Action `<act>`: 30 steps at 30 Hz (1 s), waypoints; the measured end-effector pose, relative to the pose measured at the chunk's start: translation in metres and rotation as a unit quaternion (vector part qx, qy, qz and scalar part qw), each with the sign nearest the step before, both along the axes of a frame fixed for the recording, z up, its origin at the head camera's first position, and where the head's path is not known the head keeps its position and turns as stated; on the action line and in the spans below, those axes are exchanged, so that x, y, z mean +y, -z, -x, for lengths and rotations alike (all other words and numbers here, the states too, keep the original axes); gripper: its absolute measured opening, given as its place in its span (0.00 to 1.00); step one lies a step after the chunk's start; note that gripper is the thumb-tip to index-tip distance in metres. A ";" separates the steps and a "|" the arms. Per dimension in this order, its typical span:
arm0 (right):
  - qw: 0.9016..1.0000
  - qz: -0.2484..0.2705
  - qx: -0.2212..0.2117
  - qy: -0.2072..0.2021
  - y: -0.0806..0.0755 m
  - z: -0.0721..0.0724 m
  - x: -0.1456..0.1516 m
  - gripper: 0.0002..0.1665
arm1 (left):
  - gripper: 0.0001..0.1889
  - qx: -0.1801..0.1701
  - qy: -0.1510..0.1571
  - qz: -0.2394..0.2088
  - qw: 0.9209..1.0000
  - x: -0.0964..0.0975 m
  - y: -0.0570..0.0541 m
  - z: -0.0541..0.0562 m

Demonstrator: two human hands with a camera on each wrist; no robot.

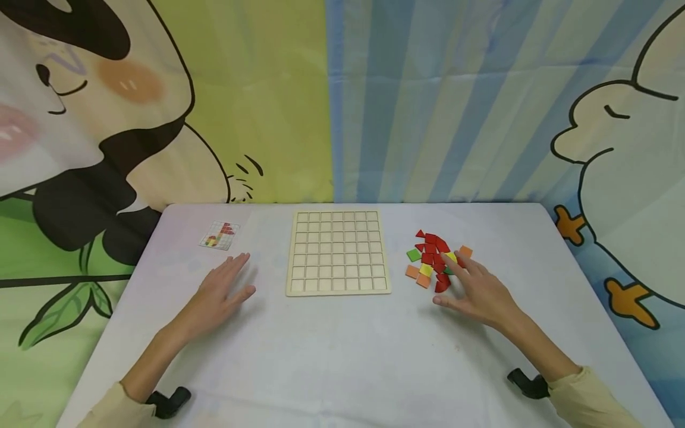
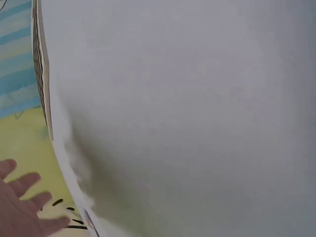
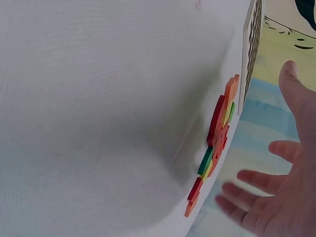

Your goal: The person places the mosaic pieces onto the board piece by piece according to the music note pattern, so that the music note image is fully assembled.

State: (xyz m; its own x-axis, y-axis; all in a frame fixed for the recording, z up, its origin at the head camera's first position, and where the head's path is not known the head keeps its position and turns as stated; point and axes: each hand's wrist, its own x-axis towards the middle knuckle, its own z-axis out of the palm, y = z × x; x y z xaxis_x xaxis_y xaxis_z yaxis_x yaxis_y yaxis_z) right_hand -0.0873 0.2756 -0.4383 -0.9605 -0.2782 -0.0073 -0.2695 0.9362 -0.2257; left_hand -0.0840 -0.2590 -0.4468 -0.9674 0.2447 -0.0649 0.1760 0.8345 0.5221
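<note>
A square wooden grid board [image 1: 339, 252] lies flat in the middle of the white table. To its right is a loose cluster of small flat tiles [image 1: 430, 248], mostly red, with orange, yellow and green ones. My right hand [image 1: 478, 291] hovers at the cluster's near right side, fingers spread and holding nothing; it hides some tiles in the head view. On the left, my left hand [image 1: 216, 297] hangs over the table with extended fingers and an empty palm. Just beyond it lies a small pattern card [image 1: 220, 235] printed with coloured shapes on a grid.
The white tabletop [image 1: 332, 356] reaches back to a printed cloth backdrop [image 1: 428, 101] with cartoon animals and stripes. A black band piece [image 1: 170, 402] sits at the left wrist and another black piece [image 1: 528, 384] at the right wrist.
</note>
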 end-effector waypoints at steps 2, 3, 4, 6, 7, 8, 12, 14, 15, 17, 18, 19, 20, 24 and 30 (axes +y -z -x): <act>1.000 0.028 -0.009 0.001 0.001 0.001 -0.003 0.57 | 0.42 -0.005 -0.011 -0.023 1.000 0.000 0.001 0.004; 0.999 0.045 -0.017 0.001 0.001 0.001 -0.004 0.57 | 0.43 -0.009 -0.021 -0.031 0.999 0.001 0.001 0.006; 0.998 0.061 -0.026 0.001 0.002 0.001 -0.005 0.57 | 0.44 -0.013 -0.032 -0.038 0.999 0.002 0.000 0.008; 0.995 0.086 -0.043 0.000 0.003 0.001 -0.008 0.57 | 0.46 -0.022 -0.052 -0.050 0.997 0.006 -0.001 0.013; 0.994 0.095 -0.050 -0.002 0.004 0.000 -0.009 0.56 | 0.47 -0.029 -0.059 -0.061 0.996 0.009 -0.001 0.016; 0.993 0.101 -0.053 -0.003 0.005 0.000 -0.009 0.55 | 0.47 -0.038 -0.065 -0.071 0.995 0.013 -0.001 0.020; 0.993 0.110 -0.046 -0.007 0.009 -0.001 -0.009 0.46 | 0.48 -0.072 -0.079 -0.097 0.989 0.032 0.001 0.034; 0.993 0.112 -0.039 -0.010 0.011 -0.001 -0.009 0.38 | 0.48 -0.084 -0.089 -0.101 0.987 0.042 0.003 0.041; 0.993 0.111 -0.036 -0.012 0.012 0.000 -0.009 0.34 | 0.48 -0.085 -0.093 -0.104 0.987 0.046 0.004 0.044; 0.993 0.109 -0.034 -0.017 0.012 0.001 -0.009 0.26 | 0.47 -0.083 -0.097 -0.115 0.985 0.056 0.007 0.051; 0.993 0.107 -0.035 -0.020 0.012 0.001 -0.009 0.23 | 0.47 -0.078 -0.096 -0.122 0.985 0.059 0.008 0.054; 0.994 0.104 -0.036 -0.020 0.013 0.002 -0.009 0.20 | 0.46 -0.073 -0.092 -0.129 0.985 0.063 0.010 0.057; 0.994 0.102 -0.036 -0.020 0.013 0.002 -0.009 0.18 | 0.46 -0.069 -0.086 -0.139 0.984 0.066 0.012 0.061; 0.995 0.088 -0.033 -0.016 0.015 0.003 -0.012 0.18 | 0.43 -0.060 -0.052 -0.176 0.981 0.075 0.019 0.072; 0.998 0.056 -0.011 -0.031 0.018 0.001 -0.013 0.23 | 0.41 -0.050 -0.036 -0.195 0.979 0.081 0.026 0.080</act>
